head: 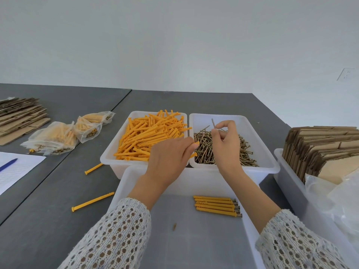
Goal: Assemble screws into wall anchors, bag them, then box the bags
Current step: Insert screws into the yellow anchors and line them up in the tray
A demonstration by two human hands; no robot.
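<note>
Here both hands grip — left hand [167, 158] an orange anchor [196, 143], right hand [225, 144] a screw [213, 123].

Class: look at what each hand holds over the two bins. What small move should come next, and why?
Probably bring the hands together and start the screw, pinched by the right hand, into the open end of the orange anchor gripped by the left hand; both parts are already picked.

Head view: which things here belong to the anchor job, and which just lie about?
Job: left hand holding anchor; right hand pinching screw; anchor bin; screw bin; finished anchors; filled bags.
Idle: pen; paper sheet.
</note>
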